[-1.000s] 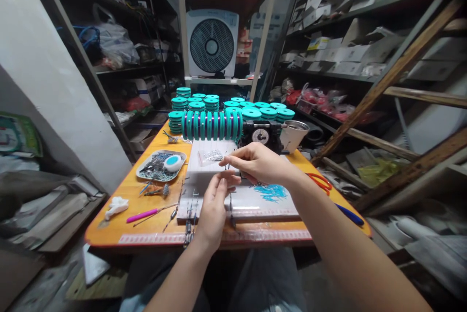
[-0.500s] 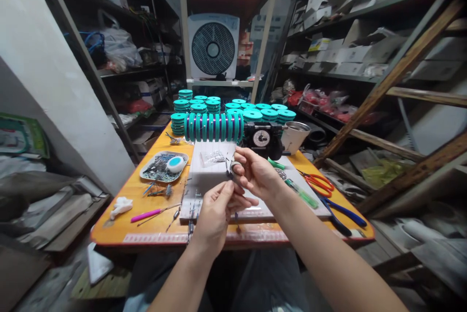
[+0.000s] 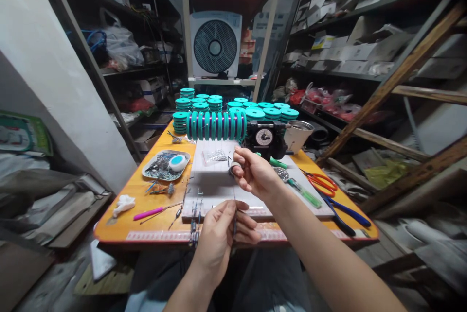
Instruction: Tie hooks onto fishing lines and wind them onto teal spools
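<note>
My left hand [image 3: 221, 235] is low at the orange table's [image 3: 131, 190] near edge, its fingers pinched on a thin dark float-like piece [image 3: 235, 222] that hangs from a fine line. My right hand [image 3: 255, 172] is raised above the white board [image 3: 215, 185], fingers curled around a small spool [image 3: 234, 167] with the line running down toward the left hand. Behind the hands a row of teal spools [image 3: 215, 125] sits on a winder with a black dial counter [image 3: 264, 138].
Stacks of teal spools [image 3: 237, 105] fill the table's far side. A metal tray [image 3: 166, 165] of small parts, a pink tool [image 3: 148, 213] and a white scrap [image 3: 122, 203] lie left. Orange scissors [image 3: 321, 183], blue pliers [image 3: 346, 212], a green screwdriver [image 3: 301, 193] lie right. Shelves surround the table; a fan [image 3: 215, 44] stands behind.
My left hand has dropped toward the table's near edge, drawing the line down from the spool. My right hand lifted off the board and stays raised, curled on the spool.
</note>
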### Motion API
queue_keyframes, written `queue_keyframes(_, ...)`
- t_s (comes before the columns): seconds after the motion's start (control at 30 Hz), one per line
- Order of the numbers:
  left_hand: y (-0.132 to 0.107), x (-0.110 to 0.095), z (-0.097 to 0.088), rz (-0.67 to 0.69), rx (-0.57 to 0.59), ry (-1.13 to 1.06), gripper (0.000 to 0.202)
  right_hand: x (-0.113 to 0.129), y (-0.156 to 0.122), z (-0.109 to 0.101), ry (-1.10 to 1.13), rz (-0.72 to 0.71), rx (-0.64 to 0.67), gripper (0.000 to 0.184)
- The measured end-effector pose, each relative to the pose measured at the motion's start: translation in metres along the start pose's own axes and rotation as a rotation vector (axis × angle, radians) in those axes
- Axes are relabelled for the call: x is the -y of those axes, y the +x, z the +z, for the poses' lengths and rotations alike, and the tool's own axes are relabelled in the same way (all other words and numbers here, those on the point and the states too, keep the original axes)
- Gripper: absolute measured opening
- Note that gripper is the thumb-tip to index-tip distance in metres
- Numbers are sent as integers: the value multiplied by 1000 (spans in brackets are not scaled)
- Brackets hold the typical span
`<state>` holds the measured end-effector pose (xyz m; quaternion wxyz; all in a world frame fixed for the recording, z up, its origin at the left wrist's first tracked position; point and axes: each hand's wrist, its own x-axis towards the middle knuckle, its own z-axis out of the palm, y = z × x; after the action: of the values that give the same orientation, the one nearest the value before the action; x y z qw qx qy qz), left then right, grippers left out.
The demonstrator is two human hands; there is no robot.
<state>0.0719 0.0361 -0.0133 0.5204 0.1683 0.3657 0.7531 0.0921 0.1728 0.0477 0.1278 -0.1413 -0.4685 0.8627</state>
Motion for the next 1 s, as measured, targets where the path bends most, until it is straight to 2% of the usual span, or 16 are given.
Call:
queue_keyframes(0.17, -2, -1, -6, -46, 5, -17, 26, -3, -3, -8, -101, -57, 14, 31)
queue_keyframes(0.27, -5, 0, -11, -26, -1, -12, 30, -11, -13, -18, -377, -134, 70, 34)
queue_keyframes(0.37, -6, 2, -15, 28, -12, 36, 30, -20, -27, -25, -680, -147, 104, 36)
queue_keyframes(0.47, -4, 3, -15, 59, -8, 89, 24, -27, -38, -25, -837, -149, 89, 30)
queue_keyframes(0.67, 3, 4, -12, 50, -27, -24, 17, -40, -42, -16, -728, -171, 34, 20)
queue_keyframes(0.9, 3, 1, -8, 50, -27, -41, 16, -61, -42, -16, -369, -89, 158, 27)
queue_keyframes(1.0, 1, 0, -11, 70, -11, 10, 17, -59, -40, -20, -420, -92, 131, 26)
